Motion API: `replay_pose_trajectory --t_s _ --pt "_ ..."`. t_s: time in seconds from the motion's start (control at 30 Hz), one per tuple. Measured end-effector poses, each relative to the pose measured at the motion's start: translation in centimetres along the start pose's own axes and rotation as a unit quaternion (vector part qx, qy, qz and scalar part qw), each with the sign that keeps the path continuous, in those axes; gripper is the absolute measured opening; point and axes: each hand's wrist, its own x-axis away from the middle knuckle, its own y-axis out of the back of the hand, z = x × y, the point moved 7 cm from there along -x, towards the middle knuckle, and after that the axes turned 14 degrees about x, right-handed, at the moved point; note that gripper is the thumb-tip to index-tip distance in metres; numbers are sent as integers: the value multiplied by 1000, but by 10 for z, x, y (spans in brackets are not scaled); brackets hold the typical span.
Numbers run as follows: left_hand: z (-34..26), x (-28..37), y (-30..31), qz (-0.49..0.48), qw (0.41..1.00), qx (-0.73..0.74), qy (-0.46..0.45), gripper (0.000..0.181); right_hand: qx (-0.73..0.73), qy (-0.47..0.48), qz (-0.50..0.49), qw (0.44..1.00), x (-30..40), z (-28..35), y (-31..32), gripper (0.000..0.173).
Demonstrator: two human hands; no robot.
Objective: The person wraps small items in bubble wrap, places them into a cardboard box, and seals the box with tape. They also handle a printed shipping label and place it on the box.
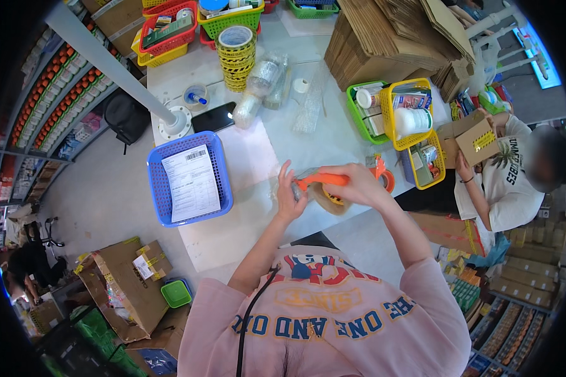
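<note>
My right hand (358,184) is closed around the orange handle of a tape dispenser (328,179), which carries a roll of tape (332,201) hanging below. At the dispenser's front end is my left hand (290,195), fingers raised and partly curled, against something clear and shiny that looks like plastic wrap; its exact grip is hidden. Left of the hands, a blue plastic basket (224,188) holds a printed sheet (192,183). A second orange tape dispenser (379,167) lies just beyond my right forearm. Bubble-wrapped items (259,89) rest farther back on the white table (245,235).
Stacked yellow-and-black tape rolls (237,59), a phone (214,117) and a pole base (175,123) stand at the back left. Filled baskets (405,134) and flattened cardboard (382,42) are on the right. A co-worker (504,174) there holds a cardboard box (476,141).
</note>
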Motion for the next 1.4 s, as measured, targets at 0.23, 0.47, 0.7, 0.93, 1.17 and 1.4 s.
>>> replay_pose_trajectory --t_s 0.23,0.47,0.7,0.93,1.17,1.4 --pt "46 -13 35 -20 995 61 76 49 -69 -37 -57 995 80 -32 37 41" --pt "17 16 -7 50 997 -49 23 39 -95 -25 -105 990 -12 -22 17 38" --pt "33 11 -2 -107 977 167 79 58 -124 -65 26 990 -3 -39 -21 36" --pt "31 8 -14 -4 994 74 87 33 -286 -135 11 949 29 -68 -31 38" --pt "22 6 -13 21 999 30 0 19 -259 -76 -53 962 35 -57 8 40" --pt "-6 5 -10 -75 991 -96 -52 47 -82 -32 -74 993 -11 -44 -16 40"
